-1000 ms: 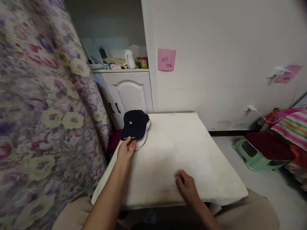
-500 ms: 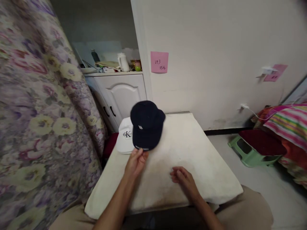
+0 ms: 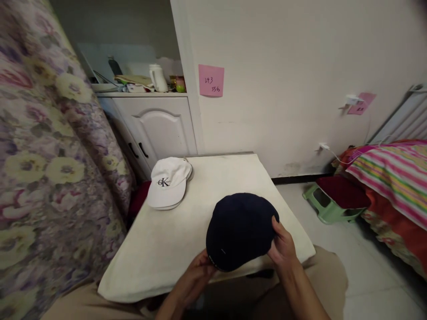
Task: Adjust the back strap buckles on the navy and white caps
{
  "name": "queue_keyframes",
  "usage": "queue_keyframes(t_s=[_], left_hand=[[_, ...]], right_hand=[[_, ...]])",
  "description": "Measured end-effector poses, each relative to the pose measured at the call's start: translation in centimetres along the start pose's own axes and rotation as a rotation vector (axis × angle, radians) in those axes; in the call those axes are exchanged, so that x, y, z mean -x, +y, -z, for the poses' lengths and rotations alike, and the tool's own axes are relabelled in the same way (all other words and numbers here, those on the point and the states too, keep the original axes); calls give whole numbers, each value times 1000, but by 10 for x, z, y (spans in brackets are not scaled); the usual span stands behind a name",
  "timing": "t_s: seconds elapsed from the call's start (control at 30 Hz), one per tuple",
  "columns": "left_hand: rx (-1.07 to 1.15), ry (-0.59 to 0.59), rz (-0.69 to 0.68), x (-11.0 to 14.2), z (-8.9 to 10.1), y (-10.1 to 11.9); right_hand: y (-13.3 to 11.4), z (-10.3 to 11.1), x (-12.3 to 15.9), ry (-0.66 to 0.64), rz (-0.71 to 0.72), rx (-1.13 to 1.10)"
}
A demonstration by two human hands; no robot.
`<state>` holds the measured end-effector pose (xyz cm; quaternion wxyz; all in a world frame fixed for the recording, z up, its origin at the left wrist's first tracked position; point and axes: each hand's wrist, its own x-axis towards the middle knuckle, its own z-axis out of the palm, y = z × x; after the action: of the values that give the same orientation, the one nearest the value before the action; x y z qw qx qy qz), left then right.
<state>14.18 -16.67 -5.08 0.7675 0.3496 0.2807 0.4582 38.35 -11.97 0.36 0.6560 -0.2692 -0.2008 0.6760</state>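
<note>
We saw the rounded navy fabric cap [image 3: 242,226] over the cream cloth-covered table's [image 3: 160,253] near edge; the left hand [image 3: 196,275] pinched its brim, the right hand [image 3: 283,245] its opposite side; we judged that 1 loosened pinch could drop it lapward; some fingers were hidden beneath; we couldn't tell whether 1 more lay under the white black-lettered fabric cap [image 3: 170,178].

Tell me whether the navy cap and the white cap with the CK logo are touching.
Apart: the head view plainly shows cream table covering between the navy cap and the white cap.
</note>
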Motion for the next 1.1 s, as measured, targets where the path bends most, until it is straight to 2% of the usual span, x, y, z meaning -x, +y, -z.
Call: queue_keyframes(t_s=[0.1,0.27,0.37,0.5,0.57,0.67,0.8,0.93,1.0,1.1], left_hand=[[33,-12,-50,2,2,22],[-24,73,-44,-7,3,42],[-56,78,-42,-20,-2,50],[-109,83,-145,-33,-5,65],[-131,92,-180,-33,-3,73],[-180,91,-167,-22,0,80],[-421,14,-77,7,-2,82],[-715,-84,-7,30,-17,79],[-742,-99,58,34,-26,72],[-643,-66,139,35,-32,58]], right_hand=[[-4,-7,9,-12,12,51],[-7,-20,7,-35,28,67],[-14,-28,1,-144,17,96],[-32,-31,-7,-339,16,102],[-40,-29,-8,-444,7,85],[-43,-19,-1,-546,-69,176],[-27,3,22,-530,-173,246],[-12,23,50,-446,-217,239],[-7,29,61,-417,-238,251],[-3,33,71,-410,-292,290]])
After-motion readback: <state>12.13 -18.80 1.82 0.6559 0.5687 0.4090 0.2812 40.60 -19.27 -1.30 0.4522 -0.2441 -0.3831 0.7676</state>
